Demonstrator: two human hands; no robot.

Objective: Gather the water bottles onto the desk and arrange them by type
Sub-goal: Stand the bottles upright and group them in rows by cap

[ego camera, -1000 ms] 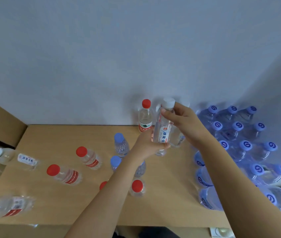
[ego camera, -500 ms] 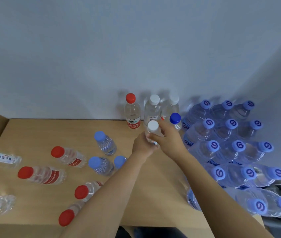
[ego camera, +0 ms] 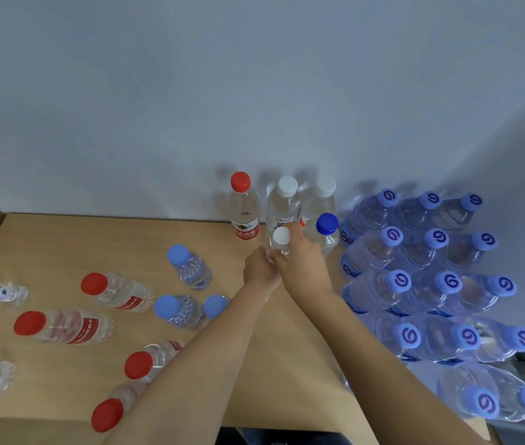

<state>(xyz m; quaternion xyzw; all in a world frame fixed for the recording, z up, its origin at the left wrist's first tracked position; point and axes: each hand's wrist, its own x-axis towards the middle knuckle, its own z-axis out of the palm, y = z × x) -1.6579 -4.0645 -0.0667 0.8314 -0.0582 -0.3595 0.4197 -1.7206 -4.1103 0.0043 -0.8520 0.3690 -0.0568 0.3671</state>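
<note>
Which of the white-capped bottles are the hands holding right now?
The front white-capped bottle, gripped by left hand and right hand; the two others stand untouched against the wall.

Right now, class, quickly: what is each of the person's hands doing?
Left hand: grips the clear plastic white-capped bottle standing on the desk.
Right hand: grips the same bottle from the other side.

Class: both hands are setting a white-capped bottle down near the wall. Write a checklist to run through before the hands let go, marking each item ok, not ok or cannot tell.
1. Both hands, left hand and right hand, hold the white-capped bottle: ok.
2. Bottle upright: ok.
3. Base resting on the desk: cannot tell, hands hide it.
4. Same-type neighbours: ok, two white-capped bottles stand just behind.
5. Dark-blue-capped bottle clear of the right hand: cannot tell.
</note>
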